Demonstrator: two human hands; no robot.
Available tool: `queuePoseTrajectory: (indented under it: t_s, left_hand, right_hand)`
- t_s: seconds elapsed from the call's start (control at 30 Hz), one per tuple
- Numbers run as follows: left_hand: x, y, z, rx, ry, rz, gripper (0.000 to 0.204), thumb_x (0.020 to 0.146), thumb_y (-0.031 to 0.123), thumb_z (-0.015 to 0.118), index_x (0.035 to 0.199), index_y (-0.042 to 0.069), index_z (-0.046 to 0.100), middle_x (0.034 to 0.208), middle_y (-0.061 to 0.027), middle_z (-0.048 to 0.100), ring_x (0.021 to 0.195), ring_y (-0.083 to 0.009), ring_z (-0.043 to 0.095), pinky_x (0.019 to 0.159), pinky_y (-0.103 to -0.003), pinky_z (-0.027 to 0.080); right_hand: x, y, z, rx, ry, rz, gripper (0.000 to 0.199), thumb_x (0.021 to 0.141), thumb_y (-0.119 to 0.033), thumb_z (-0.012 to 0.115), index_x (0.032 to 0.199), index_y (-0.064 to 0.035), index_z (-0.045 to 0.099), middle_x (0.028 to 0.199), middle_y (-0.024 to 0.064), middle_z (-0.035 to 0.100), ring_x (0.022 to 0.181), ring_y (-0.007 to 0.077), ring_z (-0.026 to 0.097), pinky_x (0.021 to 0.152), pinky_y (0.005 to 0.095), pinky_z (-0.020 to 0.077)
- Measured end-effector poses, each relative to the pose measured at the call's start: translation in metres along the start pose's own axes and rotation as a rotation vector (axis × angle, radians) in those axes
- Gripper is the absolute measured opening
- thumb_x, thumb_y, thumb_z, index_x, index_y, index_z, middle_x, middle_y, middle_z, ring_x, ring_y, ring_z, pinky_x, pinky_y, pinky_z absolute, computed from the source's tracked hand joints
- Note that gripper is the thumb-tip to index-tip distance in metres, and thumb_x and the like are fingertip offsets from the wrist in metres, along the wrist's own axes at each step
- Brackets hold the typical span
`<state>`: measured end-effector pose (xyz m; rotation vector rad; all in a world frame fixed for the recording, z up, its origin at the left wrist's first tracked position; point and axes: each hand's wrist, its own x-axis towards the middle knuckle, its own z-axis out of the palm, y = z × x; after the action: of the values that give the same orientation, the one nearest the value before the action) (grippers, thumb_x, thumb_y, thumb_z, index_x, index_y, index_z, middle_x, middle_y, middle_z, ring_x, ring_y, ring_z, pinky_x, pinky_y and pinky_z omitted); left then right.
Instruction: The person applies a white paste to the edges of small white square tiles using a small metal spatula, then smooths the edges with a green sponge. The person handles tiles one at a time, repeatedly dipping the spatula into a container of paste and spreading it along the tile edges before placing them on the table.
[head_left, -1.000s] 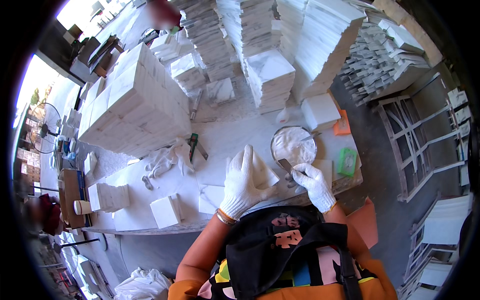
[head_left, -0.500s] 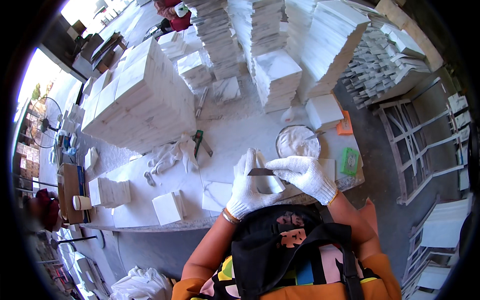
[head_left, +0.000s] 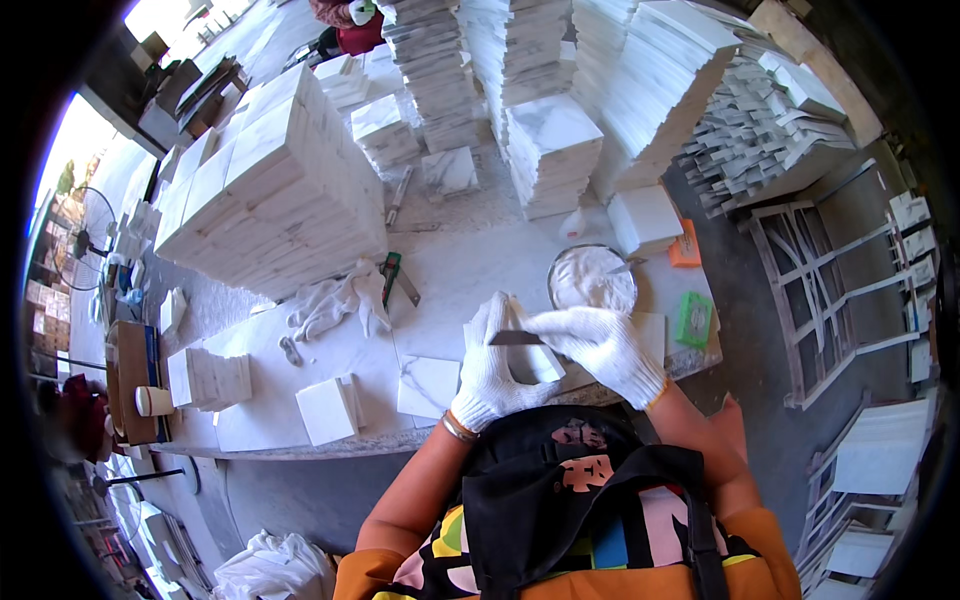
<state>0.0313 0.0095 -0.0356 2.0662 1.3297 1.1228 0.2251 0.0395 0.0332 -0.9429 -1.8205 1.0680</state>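
My left hand (head_left: 487, 372), in a white knit glove, grips a white marble tile (head_left: 541, 366) above the table's near edge. My right hand (head_left: 612, 352), gloved the same way, is closed on a flat grey scraper blade (head_left: 514, 338). The blade lies across the tile's upper part, close to my left fingers; its handle is hidden in the glove. Just beyond my right hand stands a round bowl of white paste (head_left: 590, 279), with a flat tool resting on its rim. A grey-veined tile (head_left: 428, 386) lies beside my left hand.
Tall tile stacks (head_left: 290, 190) rise at the left and back of the table. A green-handled tool (head_left: 392, 275) lies by a loose white glove (head_left: 340, 303). Green (head_left: 693, 319) and orange (head_left: 685, 244) boxes sit at the right edge. Metal racks (head_left: 835, 300) stand to the right.
The view has shifted slightly. Both hands keep their grip on the tile and scraper, with the blade still across the tile in nearly the same place.
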Motion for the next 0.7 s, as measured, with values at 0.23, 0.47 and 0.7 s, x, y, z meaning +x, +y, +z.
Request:
queuePoseTrajectory:
  t_s: [0.23, 0.47, 0.7]
  left_hand:
    - [-0.002, 0.0, 0.002, -0.107, 0.101, 0.003, 0.116, 0.058, 0.042, 0.089, 0.145, -0.01, 0.033, 0.137, -0.0291, 0.046, 0.126, -0.0455, 0.046, 0.107, -0.05, 0.037]
    - [0.0, 0.0, 0.002, -0.041, 0.079, 0.062, 0.116, 0.057, 0.037, 0.09, 0.146, -0.009, 0.032, 0.137, -0.0299, 0.046, 0.125, -0.0465, 0.047, 0.105, -0.049, 0.04]
    - [-0.004, 0.0, 0.003, -0.118, 0.107, -0.031, 0.113, 0.059, 0.038, 0.089, 0.144, -0.011, 0.034, 0.134, -0.0296, 0.048, 0.117, -0.0464, 0.051, 0.102, -0.049, 0.042]
  right_hand:
    - [-0.024, -0.014, -0.005, -0.026, -0.066, 0.187, 0.029, 0.086, -0.002, 0.069, 0.114, -0.0023, 0.072, 0.101, 0.0134, 0.074, 0.089, 0.0227, 0.072, 0.081, 0.0312, 0.0561]
    - [-0.013, -0.009, -0.001, -0.117, 0.002, -0.012, 0.027, 0.084, -0.002, 0.071, 0.111, -0.0023, 0.073, 0.099, 0.0133, 0.074, 0.086, 0.0232, 0.072, 0.077, 0.0311, 0.0561]
    - [-0.025, -0.02, -0.002, 0.032, -0.06, 0.254, 0.031, 0.085, 0.0, 0.07, 0.116, -0.0017, 0.072, 0.104, 0.013, 0.074, 0.09, 0.0222, 0.071, 0.081, 0.0312, 0.0558]
